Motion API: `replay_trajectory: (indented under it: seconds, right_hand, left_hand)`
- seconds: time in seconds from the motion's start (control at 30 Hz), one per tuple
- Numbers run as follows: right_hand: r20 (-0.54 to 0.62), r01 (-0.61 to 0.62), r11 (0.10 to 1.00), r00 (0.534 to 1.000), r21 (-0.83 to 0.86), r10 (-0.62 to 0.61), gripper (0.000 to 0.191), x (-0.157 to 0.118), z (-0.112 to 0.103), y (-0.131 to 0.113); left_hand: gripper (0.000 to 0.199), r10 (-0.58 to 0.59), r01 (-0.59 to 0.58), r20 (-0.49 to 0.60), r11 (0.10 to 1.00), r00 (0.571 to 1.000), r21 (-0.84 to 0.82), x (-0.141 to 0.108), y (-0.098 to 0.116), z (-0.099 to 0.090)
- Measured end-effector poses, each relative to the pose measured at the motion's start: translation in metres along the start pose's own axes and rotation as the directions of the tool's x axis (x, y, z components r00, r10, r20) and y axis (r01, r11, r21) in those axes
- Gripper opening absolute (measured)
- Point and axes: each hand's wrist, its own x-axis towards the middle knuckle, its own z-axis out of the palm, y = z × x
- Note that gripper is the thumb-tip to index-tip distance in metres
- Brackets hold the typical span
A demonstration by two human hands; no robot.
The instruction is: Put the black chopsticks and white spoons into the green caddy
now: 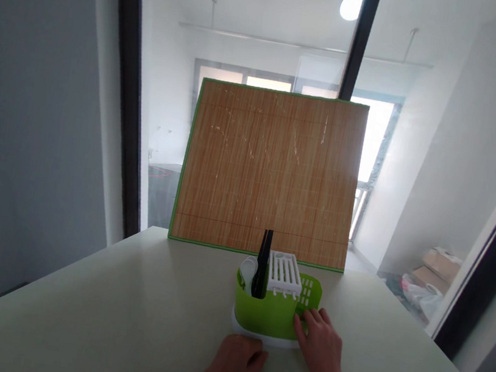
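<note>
A green cutlery holder [264, 314] stands on a white base tray [275, 341] on the table. Spoons with pale bowls [248, 269] and black chopsticks [261, 265] are upright in its left compartment. A white slotted rack [284, 272] covers the middle. The right compartment has a low front and a perforated back wall. My right hand [321, 338] has its fingers curled over the holder's low right front edge, with the thumb outside; the fingertips are partly hidden. Just before the tray, my left hand [236, 360] rests on the table in a loose fist, with nothing seen in it.
The pale table [120, 303] extends to both sides. Behind the holder, a bamboo mat [271, 171] with green edging leans upright against glass with dark frames [127, 89]. Beyond the glass at right lie cardboard boxes [439, 268] and a plastic bag [421, 296].
</note>
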Motion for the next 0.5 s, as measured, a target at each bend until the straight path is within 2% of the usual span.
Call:
replay_trajectory:
  seconds: [0.2, 0.37, 0.5]
  right_hand:
    - [0.022, 0.016, 0.997, 1.0, -0.081, -0.014, 0.027, -0.004, -0.003, 0.034]
    - [0.063, 0.018, 0.991, 0.998, -0.13, -0.01, 0.029, -0.008, -0.013, 0.087]
    - [0.143, -0.038, 0.986, 0.988, -0.163, 0.061, 0.035, -0.009, -0.02, 0.134]
  left_hand:
    - [0.032, 0.025, -0.025, 0.015, 0.999, 1.0, 0.021, 0.001, -0.003, 0.003]
    - [0.031, 0.049, -0.049, 0.006, 0.999, 0.999, 0.019, 0.002, -0.004, 0.005]
    - [0.031, 0.058, -0.058, 0.008, 0.998, 0.998, 0.018, 0.002, -0.004, 0.006]
